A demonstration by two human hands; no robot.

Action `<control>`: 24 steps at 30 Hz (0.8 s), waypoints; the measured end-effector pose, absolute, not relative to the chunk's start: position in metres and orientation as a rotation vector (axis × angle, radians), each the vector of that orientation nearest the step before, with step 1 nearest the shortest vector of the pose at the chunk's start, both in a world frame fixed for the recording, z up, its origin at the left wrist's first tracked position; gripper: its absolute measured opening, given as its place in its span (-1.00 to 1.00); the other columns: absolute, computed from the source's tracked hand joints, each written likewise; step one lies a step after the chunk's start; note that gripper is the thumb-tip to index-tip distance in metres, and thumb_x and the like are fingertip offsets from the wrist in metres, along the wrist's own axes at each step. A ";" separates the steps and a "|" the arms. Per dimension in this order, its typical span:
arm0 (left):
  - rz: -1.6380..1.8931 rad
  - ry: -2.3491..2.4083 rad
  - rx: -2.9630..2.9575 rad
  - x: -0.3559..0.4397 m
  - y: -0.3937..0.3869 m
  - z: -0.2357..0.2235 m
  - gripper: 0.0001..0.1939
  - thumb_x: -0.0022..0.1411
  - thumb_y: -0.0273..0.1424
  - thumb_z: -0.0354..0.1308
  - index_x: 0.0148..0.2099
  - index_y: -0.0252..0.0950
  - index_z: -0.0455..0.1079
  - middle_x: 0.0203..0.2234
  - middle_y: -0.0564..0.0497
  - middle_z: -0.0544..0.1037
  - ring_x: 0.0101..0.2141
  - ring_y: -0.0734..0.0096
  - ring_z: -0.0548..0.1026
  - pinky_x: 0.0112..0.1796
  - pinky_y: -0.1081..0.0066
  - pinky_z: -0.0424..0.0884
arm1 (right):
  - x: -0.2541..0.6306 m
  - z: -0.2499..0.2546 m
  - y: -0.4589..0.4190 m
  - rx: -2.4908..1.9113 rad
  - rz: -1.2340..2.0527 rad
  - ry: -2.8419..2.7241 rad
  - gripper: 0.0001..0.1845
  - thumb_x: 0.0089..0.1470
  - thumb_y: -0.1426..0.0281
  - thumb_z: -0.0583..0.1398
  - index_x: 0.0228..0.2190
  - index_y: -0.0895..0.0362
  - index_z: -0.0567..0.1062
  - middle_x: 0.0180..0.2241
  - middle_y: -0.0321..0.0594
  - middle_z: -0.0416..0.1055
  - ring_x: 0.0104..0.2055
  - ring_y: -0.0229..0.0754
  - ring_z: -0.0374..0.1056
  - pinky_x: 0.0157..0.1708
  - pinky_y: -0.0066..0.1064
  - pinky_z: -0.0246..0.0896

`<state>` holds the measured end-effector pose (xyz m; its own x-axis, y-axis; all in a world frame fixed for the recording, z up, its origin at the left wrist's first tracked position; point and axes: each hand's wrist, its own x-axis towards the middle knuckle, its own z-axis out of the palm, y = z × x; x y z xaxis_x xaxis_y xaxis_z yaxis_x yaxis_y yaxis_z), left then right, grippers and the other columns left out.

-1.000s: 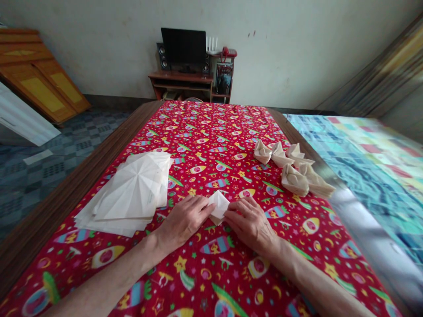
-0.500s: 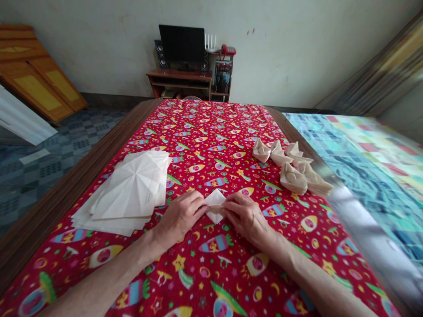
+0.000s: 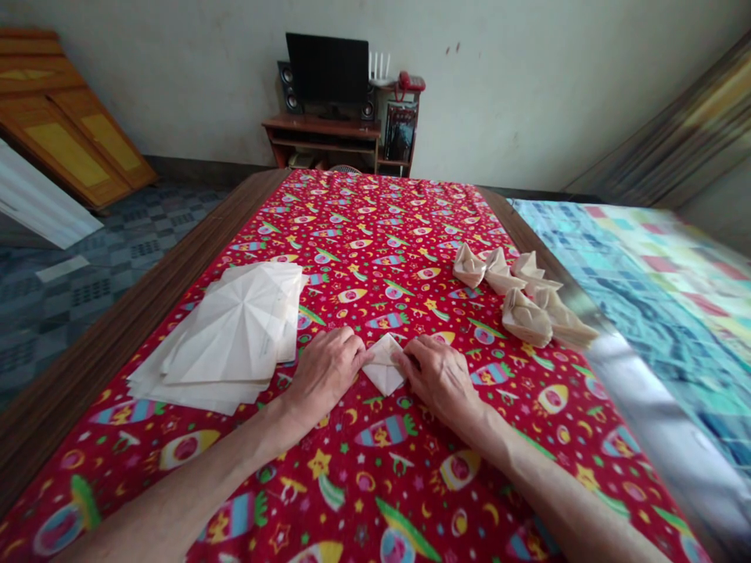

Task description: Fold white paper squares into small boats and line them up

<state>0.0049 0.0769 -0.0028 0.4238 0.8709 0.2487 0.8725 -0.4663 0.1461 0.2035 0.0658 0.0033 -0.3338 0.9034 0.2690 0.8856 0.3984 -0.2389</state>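
Observation:
A small white folded paper (image 3: 386,377) in a diamond shape lies on the red patterned cloth (image 3: 364,485), between my hands. My left hand (image 3: 332,361) is closed on its left corner, thumb and fingers together at the edge. On the opposite corner, my right hand (image 3: 439,374) pinches the paper in the same way. A crease runs across the diamond between my thumbs. To the left lies a stack of creased white paper sheets (image 3: 235,332). Several folded paper shapes (image 3: 526,317) with pointed tips stand in a cluster at the right.
The cloth covers a table with a dark wooden edge (image 3: 193,258). Beyond its far end is a desk (image 3: 322,129) with a monitor (image 3: 327,70) and a red telephone (image 3: 411,81). A bed (image 3: 634,313) with a patterned cover adjoins the right side.
The paper between my hands lies flatter, and the tan strip across its middle no longer shows. My fingers have curled in, with the thumbs at its side corners. The view has shifted slightly.

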 end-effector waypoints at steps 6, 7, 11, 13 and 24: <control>-0.444 -1.539 -2.588 0.006 0.078 -0.003 -0.74 0.30 -0.26 0.02 -0.38 -0.29 0.33 -0.46 0.02 0.41 -0.39 0.34 0.39 -0.33 0.34 0.21 | 0.204 0.002 0.069 -1.546 -0.075 -2.347 -0.67 0.21 0.25 0.06 -0.52 0.13 0.41 -0.52 -0.28 0.37 -0.47 -0.29 0.25 -0.46 -0.43 -0.10; -0.445 -1.531 -2.582 0.006 0.078 -0.003 -0.74 0.30 -0.26 0.02 -0.38 -0.29 0.33 -0.47 0.02 0.41 -0.39 0.34 0.39 -0.33 0.33 0.20 | 0.204 0.002 0.069 -1.547 -0.084 -2.355 -0.67 0.21 0.25 0.06 -0.52 0.13 0.41 -0.52 -0.28 0.37 -0.48 -0.29 0.25 -0.46 -0.43 -0.11; -0.435 -1.530 -2.563 0.007 0.076 -0.003 -0.75 0.31 -0.27 0.02 -0.38 -0.28 0.32 -0.46 0.02 0.41 -0.39 0.33 0.39 -0.32 0.33 0.20 | 0.205 0.002 0.071 -1.576 -0.108 -2.370 -0.69 0.20 0.23 0.08 -0.50 0.12 0.41 -0.52 -0.28 0.39 -0.47 -0.28 0.27 -0.48 -0.43 -0.14; -0.427 -1.536 -2.566 0.008 0.075 -0.002 -0.76 0.31 -0.29 0.01 -0.37 -0.28 0.31 -0.45 0.01 0.41 -0.37 0.31 0.39 -0.31 0.31 0.20 | 0.205 0.002 0.071 -1.595 -0.107 -2.377 -0.69 0.19 0.22 0.09 -0.50 0.12 0.41 -0.51 -0.29 0.40 -0.47 -0.28 0.28 -0.49 -0.43 -0.16; -0.661 -1.219 -2.730 0.008 0.063 0.003 -0.67 0.35 -0.48 -0.10 0.13 -0.27 0.24 -0.02 -0.08 0.42 0.01 0.29 0.35 0.04 0.24 0.27 | 0.204 0.006 0.071 -1.657 -0.019 -2.378 -0.66 0.20 0.20 0.07 -0.51 0.12 0.40 -0.51 -0.28 0.42 -0.50 -0.29 0.29 -0.53 -0.44 -0.22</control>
<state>0.0083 0.0628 0.0029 0.5904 0.6919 0.4156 0.7260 -0.6802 0.1009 0.2039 0.0713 0.0061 -0.3265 0.9226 0.2052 0.9259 0.3559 -0.1269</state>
